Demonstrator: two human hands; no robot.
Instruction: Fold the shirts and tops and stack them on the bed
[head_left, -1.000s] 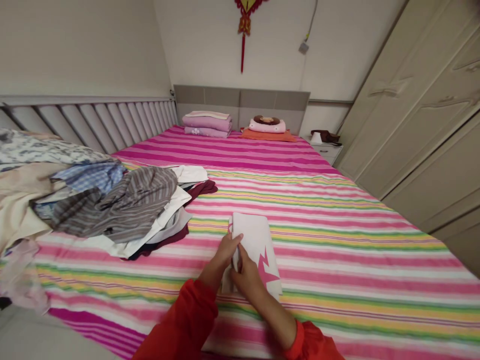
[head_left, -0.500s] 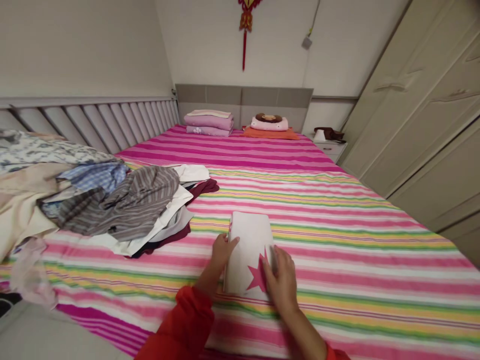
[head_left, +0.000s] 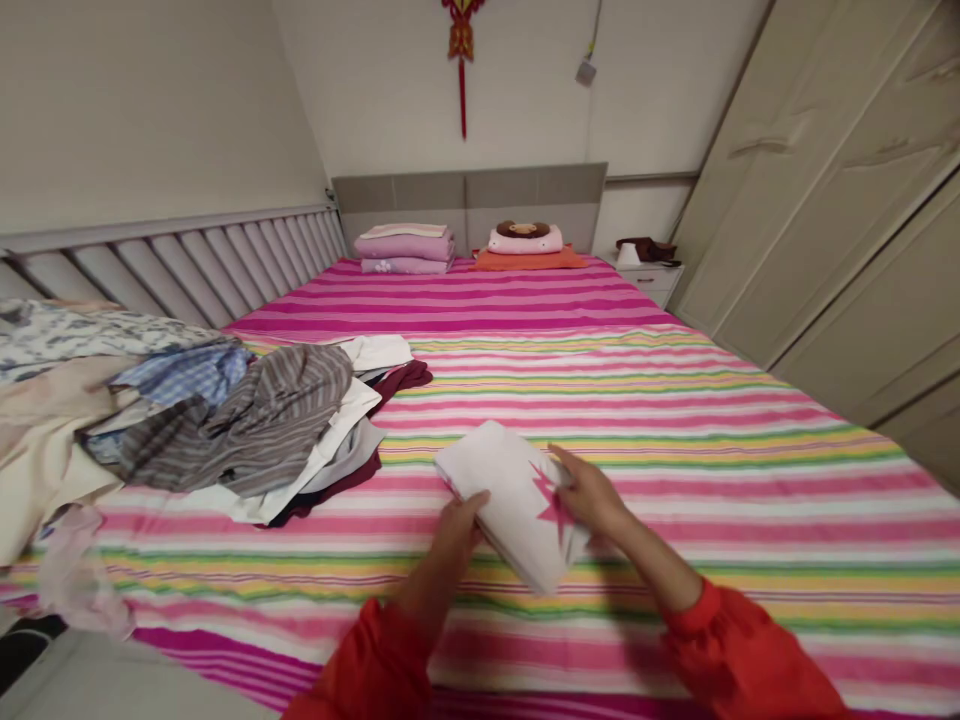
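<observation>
A white folded garment [head_left: 506, 490] with a pink star print is tilted above the striped bedspread, between my two hands. On its left edge my left hand [head_left: 459, 530] is closed, the thumb lying on top and the fingers hidden beneath. My right hand [head_left: 592, 495] grips the right edge near the star, slightly blurred by motion. The garment's front corner points toward me.
A heap of loose clothes [head_left: 262, 420] lies on the left of the striped bed [head_left: 675, 480]. Folded lilac bedding [head_left: 405, 248] and a pink pillow [head_left: 525, 240] rest by the headboard. A nightstand [head_left: 651, 278] and wardrobe [head_left: 810, 220] stand to the right.
The folded garment lay flat and straight on the bed; now it is lifted and turned counter-clockwise. Both hands have closed on its edges. The view has shifted slightly right.
</observation>
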